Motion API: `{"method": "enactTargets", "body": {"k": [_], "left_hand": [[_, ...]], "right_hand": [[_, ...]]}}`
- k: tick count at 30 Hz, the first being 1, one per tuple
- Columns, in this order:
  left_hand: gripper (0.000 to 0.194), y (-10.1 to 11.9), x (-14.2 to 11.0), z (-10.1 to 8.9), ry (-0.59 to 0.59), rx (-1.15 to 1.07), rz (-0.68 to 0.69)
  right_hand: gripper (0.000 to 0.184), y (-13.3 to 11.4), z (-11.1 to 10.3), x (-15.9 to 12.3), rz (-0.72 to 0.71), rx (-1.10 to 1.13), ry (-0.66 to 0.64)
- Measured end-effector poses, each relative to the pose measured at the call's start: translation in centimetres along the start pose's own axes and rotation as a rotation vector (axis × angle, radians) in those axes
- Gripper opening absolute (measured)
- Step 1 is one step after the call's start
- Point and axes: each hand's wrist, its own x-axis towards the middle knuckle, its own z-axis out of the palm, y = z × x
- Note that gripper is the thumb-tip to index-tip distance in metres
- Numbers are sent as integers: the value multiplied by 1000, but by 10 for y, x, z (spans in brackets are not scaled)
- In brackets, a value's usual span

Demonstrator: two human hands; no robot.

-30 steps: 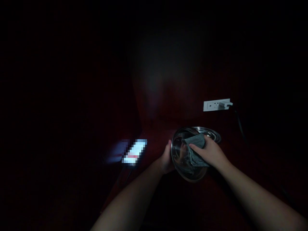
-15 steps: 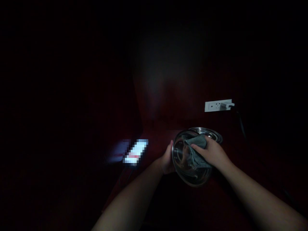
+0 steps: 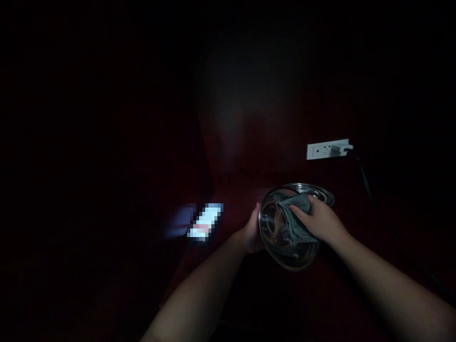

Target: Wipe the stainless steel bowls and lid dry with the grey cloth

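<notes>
One bare hand, the left (image 3: 253,233), is grasping a shiny, round, silver-coloured metal bowl (image 3: 272,225) by its outer side; its fingers are mostly hiding behind the wall. The bowl is sitting between the hands, tilting its open mouth towards the wearer. The right hand (image 3: 326,219) is clasping a folded grey-green fabric cloth (image 3: 298,222), thumb on top, and is holding it at the inside of the bowl. The step in hand is seemingly wiping the interior. The next stroke is probably calling for a firm left hold, so the bowl is not twisting, and for steady pressure with the cloth lying flat along the curve. Just beyond the right hand, a round, silver-coloured metal piece with a ridged rim (image 3: 317,190) is resting, partly hidden.
</notes>
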Motion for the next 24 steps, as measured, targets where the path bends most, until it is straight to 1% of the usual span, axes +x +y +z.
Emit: {"method": "enactTargets", "body": {"k": [4, 8, 11, 14, 16, 17, 21, 24], "left_hand": [[98, -2, 0, 0, -6, -21, 40], [97, -4, 2, 0, 65, 15, 117], [88, -6, 3, 2, 103, 37, 266], [79, -7, 3, 8, 153, 47, 457], [80, -8, 2, 12, 192, 66, 556], [80, -8, 1, 14, 205, 75, 585], [74, -5, -1, 21, 236, 84, 584], [69, -2, 0, 21, 263, 74, 571]], "right_hand": [[30, 1, -1, 2, 44, 13, -3], [30, 3, -4, 5, 120, 31, 65], [31, 5, -5, 7, 165, 27, 102], [34, 5, -5, 8, 203, -3, 108], [35, 4, -4, 8, 216, -13, 109], [36, 4, -4, 7, 212, -11, 109], [35, 1, -4, 6, 163, -8, 115], [35, 1, -4, 4, 147, -37, 121]]}}
